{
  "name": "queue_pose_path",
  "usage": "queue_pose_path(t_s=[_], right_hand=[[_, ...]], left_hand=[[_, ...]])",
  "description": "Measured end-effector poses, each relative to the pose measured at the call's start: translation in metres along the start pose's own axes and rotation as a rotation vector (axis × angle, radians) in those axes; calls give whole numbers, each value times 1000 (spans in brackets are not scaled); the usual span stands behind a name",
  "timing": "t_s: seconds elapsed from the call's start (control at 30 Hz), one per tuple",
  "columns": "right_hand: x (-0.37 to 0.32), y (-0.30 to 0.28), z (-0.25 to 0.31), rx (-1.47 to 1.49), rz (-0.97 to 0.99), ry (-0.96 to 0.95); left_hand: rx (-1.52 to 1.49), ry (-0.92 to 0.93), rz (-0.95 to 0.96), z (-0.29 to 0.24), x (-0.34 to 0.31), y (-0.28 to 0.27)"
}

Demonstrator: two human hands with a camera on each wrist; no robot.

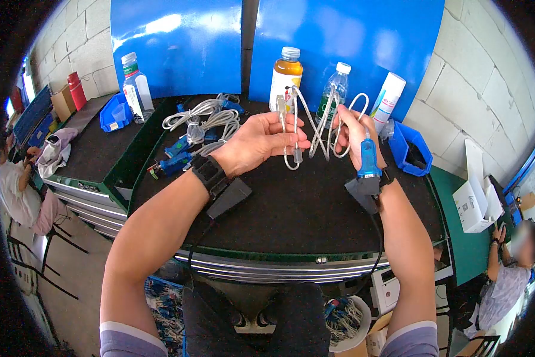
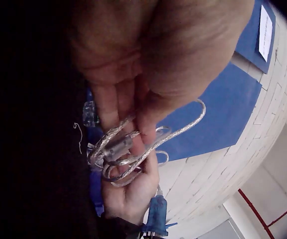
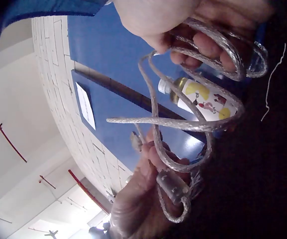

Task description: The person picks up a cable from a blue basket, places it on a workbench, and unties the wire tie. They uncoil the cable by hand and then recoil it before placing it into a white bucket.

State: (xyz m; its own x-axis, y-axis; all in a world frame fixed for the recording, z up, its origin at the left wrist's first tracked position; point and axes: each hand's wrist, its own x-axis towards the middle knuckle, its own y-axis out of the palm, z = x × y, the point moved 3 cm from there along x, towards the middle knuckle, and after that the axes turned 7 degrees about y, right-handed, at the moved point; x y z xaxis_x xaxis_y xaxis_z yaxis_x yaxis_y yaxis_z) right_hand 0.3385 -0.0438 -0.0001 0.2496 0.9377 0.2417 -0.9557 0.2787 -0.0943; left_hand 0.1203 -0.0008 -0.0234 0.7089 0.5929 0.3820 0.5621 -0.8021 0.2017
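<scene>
A translucent silvery USB cable (image 3: 133, 120) is stretched in loose loops between both hands. The left hand (image 1: 258, 141) pinches it between thumb and fingers near its end, where a metal USB plug (image 1: 280, 104) points up. A grey cylindrical bead (image 3: 173, 186) on the cable sits just below those fingertips. Loops of the same cable are gripped by the right hand (image 1: 358, 134), thumb on top and fingers curled round the strands. The cable's translucent blue connector (image 1: 369, 157) lies over the right wrist. Both hands are raised over the black mat (image 1: 291, 208).
Coiled cables (image 1: 205, 122) with blue connectors lie at the left of the mat. Behind the hands stand an amber drink bottle (image 1: 286, 77), a clear bottle (image 1: 339, 77) and a white spray can (image 1: 389, 98). A blue bin (image 1: 409, 149) sits at right. People sit on both sides.
</scene>
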Motion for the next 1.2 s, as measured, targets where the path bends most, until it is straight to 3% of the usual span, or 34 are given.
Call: queue_pose_path(t_s=[0.33, 0.5, 0.63, 0.8, 1.2], right_hand=[[2, 0, -2, -34, 33, -12], [1, 0, -1, -47, 38, 9], [1, 0, -1, -63, 53, 12], [4, -2, -5, -72, 30, 7], [-7, 8, 3, -203, 92, -20]], left_hand=[[-30, 1, -43, 7, 5, -7], [-145, -33, -198, 3, 6, -3], [-220, -74, -163, -3, 4, -13], [-287, -33, -261, -15, -1, -18], [-131, -12, -186, -9, -1, 3]])
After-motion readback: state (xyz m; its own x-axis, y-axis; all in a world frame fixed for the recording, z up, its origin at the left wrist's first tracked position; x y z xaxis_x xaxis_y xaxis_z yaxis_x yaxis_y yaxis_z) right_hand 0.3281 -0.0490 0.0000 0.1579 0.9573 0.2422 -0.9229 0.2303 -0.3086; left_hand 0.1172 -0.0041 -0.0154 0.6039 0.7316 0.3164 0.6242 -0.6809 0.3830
